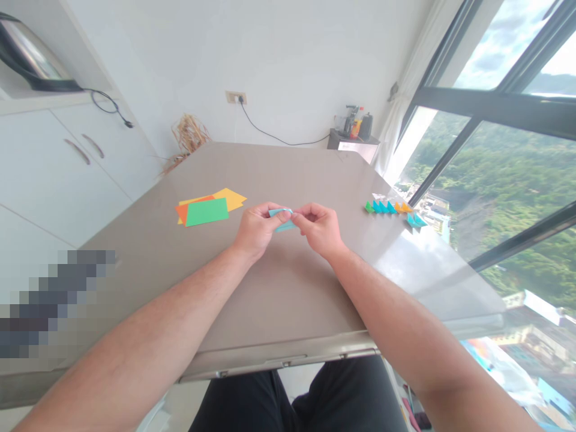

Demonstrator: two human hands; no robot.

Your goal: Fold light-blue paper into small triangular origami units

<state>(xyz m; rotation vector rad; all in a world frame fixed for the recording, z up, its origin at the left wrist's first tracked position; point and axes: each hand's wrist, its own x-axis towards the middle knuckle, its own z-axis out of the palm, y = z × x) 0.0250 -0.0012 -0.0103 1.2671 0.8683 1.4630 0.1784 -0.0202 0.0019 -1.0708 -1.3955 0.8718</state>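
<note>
A small folded piece of light blue paper (284,226) is held between my two hands, just above the middle of the table. My left hand (258,229) pinches its left part, with the thumb lying along the top edge. The fingertips of my right hand (320,227) are closed on its right end. Fingers cover much of the paper, so its full shape is hidden. Left of my hands lie flat sheets of coloured paper: a green sheet (207,212) on top, with an orange sheet (181,211) and yellow sheets (232,197) partly under it.
Several folded paper boats (382,207) in green, blue and orange stand in a row at the table's right, with more blue boats (416,221) nearer me. The grey-brown table (288,174) reaches towards the wall. A large window (508,156) is on the right.
</note>
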